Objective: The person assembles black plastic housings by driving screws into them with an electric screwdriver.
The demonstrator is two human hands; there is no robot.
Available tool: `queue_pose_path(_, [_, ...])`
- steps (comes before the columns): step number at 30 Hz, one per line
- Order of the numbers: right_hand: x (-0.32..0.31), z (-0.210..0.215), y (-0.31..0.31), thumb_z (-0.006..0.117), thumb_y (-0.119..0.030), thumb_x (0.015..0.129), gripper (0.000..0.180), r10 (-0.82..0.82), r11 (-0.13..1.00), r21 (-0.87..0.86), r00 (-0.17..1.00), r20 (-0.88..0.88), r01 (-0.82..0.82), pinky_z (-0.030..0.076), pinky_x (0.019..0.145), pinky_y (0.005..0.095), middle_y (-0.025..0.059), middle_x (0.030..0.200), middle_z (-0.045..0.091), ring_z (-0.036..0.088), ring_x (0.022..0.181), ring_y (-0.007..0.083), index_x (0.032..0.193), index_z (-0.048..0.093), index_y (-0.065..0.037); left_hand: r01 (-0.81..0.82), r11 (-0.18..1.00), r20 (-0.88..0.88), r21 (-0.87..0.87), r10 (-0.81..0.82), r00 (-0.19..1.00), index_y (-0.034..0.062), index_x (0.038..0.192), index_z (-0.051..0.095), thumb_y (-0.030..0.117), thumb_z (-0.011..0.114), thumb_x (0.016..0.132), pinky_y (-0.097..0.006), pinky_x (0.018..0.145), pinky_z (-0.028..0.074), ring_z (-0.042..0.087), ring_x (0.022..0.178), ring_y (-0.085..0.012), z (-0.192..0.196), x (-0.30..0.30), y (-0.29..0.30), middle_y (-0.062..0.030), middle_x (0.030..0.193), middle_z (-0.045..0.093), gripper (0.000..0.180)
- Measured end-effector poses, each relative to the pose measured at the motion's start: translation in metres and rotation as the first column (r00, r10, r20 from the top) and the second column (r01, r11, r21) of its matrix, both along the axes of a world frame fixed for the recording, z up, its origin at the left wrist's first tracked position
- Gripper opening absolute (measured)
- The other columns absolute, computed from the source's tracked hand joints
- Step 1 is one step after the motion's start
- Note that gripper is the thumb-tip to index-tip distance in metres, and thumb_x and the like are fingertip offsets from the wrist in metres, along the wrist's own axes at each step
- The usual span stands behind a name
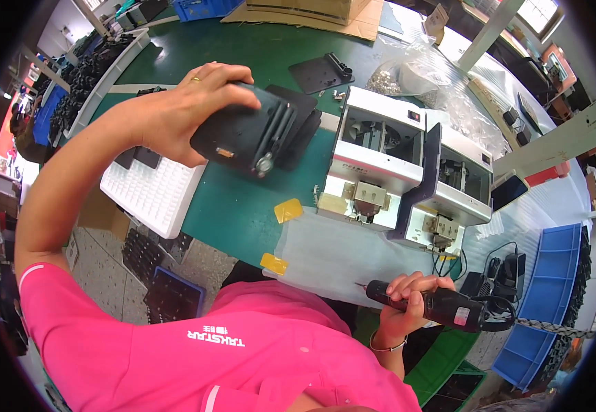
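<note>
Green, smooth-looking tabletop (232, 206) spreads beneath both hands, in a workroom with a speckled floor (102, 240) down past the near edge, blue plastic bins (552, 275) off to the right of the right hand and brown cardboard (305, 8) well beyond the left. Raised above the tabletop, the left hand (188, 110) is clamped on a black flat plate assembly with a shiny rod along one side (226, 134), fingers over the top and thumb at the near-left edge; more dark plate shows just behind, and I cannot tell whether it is joined. It should handle as stiff and fairly light, likely weightier on the rod side, with slick faces, so the plain edges opposite the rod seem the best hold. The right hand (408, 310) is closed around a black cylindrical power screwdriver (452, 310), its thin bit pointing left; that looks rigid and rather heavy toward the corded end, best gripped round the barrel. Between the hands lies a translucent white sheet (339, 247) with yellow tape (287, 210) at its left side. Beyond the right hand stand two white box-shaped machines (387, 163); just below the left hand sits a white gridded plastic tray (150, 196).
</note>
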State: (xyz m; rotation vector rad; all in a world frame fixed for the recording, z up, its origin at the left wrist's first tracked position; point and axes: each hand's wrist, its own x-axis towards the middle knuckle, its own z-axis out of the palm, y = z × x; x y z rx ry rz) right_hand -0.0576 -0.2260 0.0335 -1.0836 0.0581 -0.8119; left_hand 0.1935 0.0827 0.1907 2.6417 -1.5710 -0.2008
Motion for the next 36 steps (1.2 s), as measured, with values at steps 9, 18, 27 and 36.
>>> queue_pose_path(9, [0.004, 0.0, 0.005, 0.063, -0.008, 0.081, 0.048, -0.046, 0.999, -0.012, 0.998, -0.035, 0.046, 0.047, 0.044, 0.0299, 0.005, 0.063, 0.047, 0.047, 0.05, 0.0155, 0.123, 0.039, -0.008, 0.414, 0.863, 0.213, 0.291, -0.48, 0.851, 0.0252, 0.131, 0.041, -0.004, 0.071, 0.062, -0.054, 0.117, 0.016, 0.025, 0.142, -0.0295, -0.002, 0.059, -0.024, -0.0044, 0.142, 0.042, 0.081])
queue_pose_path(18, [0.009, -0.002, 0.005, 0.063, -0.008, 0.082, 0.049, -0.071, 0.998, -0.002, 0.995, -0.064, 0.071, 0.044, 0.042, 0.0285, 0.0048, 0.063, 0.047, 0.046, 0.05, 0.0147, 0.125, 0.04, -0.008, 0.522, 0.717, 0.346, 0.463, -0.688, 0.638, 0.0438, 0.144, 0.018, 0.0, 0.059, 0.077, -0.045, 0.118, 0.016, 0.027, 0.141, -0.0214, -0.044, 0.094, -0.046, 0.0079, 0.152, 0.03, 0.09])
queue_pose_path(27, [0.013, 0.004, 0.009, 0.063, -0.008, 0.083, 0.045, -0.046, 0.998, -0.039, 0.996, -0.074, 0.043, 0.045, 0.044, 0.0287, 0.0043, 0.065, 0.047, 0.046, 0.05, 0.0147, 0.122, 0.041, -0.006, 0.561, 0.714, 0.399, 0.419, -0.7, 0.593, 0.0392, 0.145, 0.025, 0.003, 0.06, 0.079, -0.044, 0.116, 0.021, 0.031, 0.139, -0.0215, -0.066, 0.098, -0.045, 0.0058, 0.151, 0.032, 0.083])
queue_pose_path(36, [0.004, 0.006, 0.012, 0.06, -0.004, 0.08, 0.043, -0.099, 0.995, -0.017, 0.992, -0.083, 0.098, 0.044, 0.047, 0.0279, 0.0013, 0.063, 0.045, 0.046, 0.051, 0.0122, 0.117, 0.039, -0.006, -0.184, 0.962, 0.473, -0.201, 0.26, 0.842, 0.0148, 0.142, 0.035, 0.014, 0.064, 0.081, -0.043, 0.107, 0.032, 0.04, 0.132, -0.0271, -0.017, 0.052, 0.044, -0.0121, 0.145, 0.039, 0.067])
